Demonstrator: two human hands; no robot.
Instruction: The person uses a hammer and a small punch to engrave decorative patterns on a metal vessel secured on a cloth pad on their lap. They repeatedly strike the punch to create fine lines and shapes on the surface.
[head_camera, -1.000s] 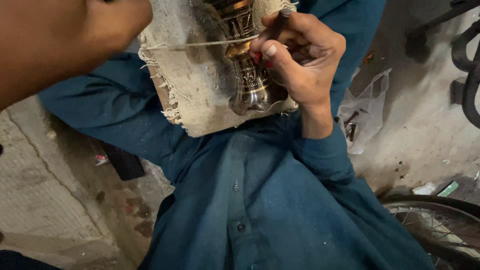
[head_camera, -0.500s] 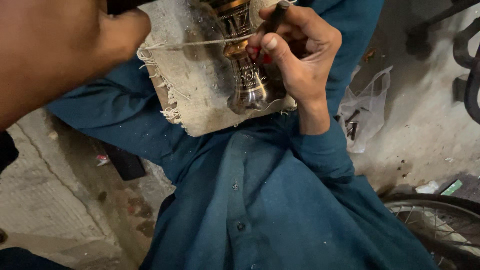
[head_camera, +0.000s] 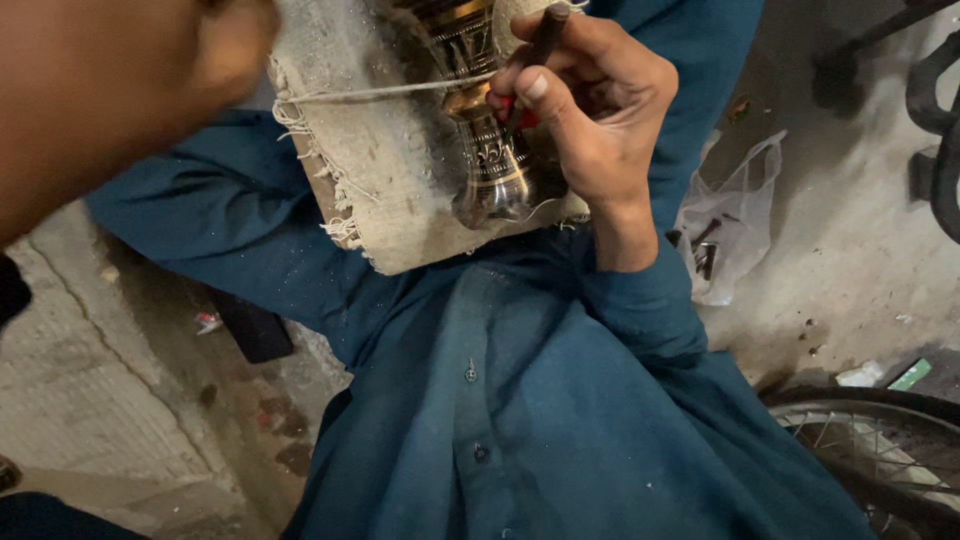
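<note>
The engraved brass vessel (head_camera: 485, 130) lies at the upper middle of the frame on a frayed burlap pad (head_camera: 375, 170), lashed down by a taut cord (head_camera: 385, 92); being hard, polished metal, it likely feels stiff, fairly heavy and slippery, best held at its narrow waist or flared foot. The right hand (head_camera: 590, 110) has its fingers (head_camera: 535, 85) curled tightly round a dark slim tool with a red grip (head_camera: 520, 110), pressed against the vessel. The left hand (head_camera: 120, 90), blurred at upper left, shows no readable grip; compared with a second ago it looms larger, while the right hand has barely moved.
</note>
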